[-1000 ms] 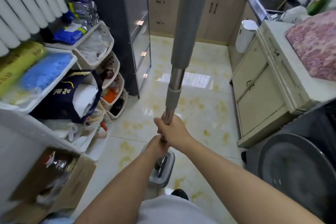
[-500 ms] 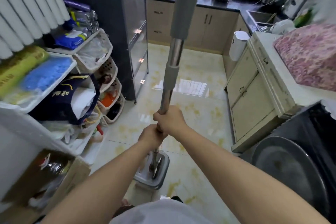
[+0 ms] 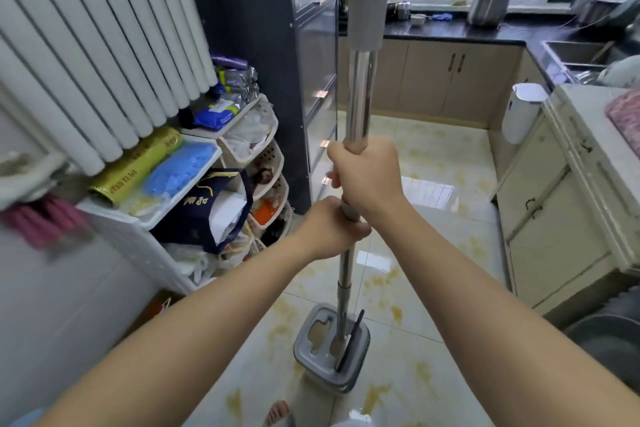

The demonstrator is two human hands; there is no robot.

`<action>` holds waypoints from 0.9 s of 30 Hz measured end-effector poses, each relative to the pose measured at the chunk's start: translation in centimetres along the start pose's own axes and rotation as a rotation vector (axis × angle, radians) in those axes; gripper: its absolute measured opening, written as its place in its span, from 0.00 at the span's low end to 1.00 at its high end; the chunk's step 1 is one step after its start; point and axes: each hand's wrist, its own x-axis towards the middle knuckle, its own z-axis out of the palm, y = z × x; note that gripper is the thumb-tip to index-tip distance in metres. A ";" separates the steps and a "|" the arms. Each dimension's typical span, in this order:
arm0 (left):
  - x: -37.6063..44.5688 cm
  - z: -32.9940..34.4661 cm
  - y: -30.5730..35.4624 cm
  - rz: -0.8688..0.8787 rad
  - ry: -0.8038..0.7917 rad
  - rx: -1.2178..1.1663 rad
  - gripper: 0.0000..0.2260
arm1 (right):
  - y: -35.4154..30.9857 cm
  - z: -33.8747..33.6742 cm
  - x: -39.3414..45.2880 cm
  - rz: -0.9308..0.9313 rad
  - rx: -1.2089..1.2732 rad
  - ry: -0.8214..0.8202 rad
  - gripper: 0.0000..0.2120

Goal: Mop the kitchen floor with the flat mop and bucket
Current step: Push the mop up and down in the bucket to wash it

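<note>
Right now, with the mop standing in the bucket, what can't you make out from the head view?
- Mop head: down inside the bucket, hidden by its lid.
- Water level: hidden by the same lid.
- Top of the mop handle: cut off by the upper edge.
- Handle stretches under the right hand and left hand: covered by their grips.

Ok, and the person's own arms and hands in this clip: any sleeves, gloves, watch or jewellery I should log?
Both forearms are bare as far as the frame shows them, with no sleeve in view. The left hand and right hand wear no gloves, and no ring, watch or bracelet shows on the sides facing the camera. The palms and inner wrists are hidden.
</note>
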 end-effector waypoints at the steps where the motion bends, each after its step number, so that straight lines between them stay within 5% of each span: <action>1: -0.1 -0.3 0.5 0.015 -0.009 -0.018 0.24 | -0.6 -0.1 0.1 0.000 0.034 0.003 0.15; 4: 0.2 -1.7 2.1 0.065 0.046 0.012 0.29 | -2.6 -0.6 1.3 -0.041 0.161 0.030 0.14; 7: 1.0 -3.6 3.7 0.065 0.115 0.003 0.14 | -5.2 -1.2 2.8 -0.087 0.284 0.063 0.14; 11: 0.9 -4.8 4.0 0.047 0.125 0.051 0.10 | -5.6 -0.7 3.3 -0.076 0.297 0.050 0.13; 27: 4.0 -3.6 -5.7 -0.038 0.128 -0.016 0.19 | 1.8 7.0 5.4 0.035 0.212 0.007 0.16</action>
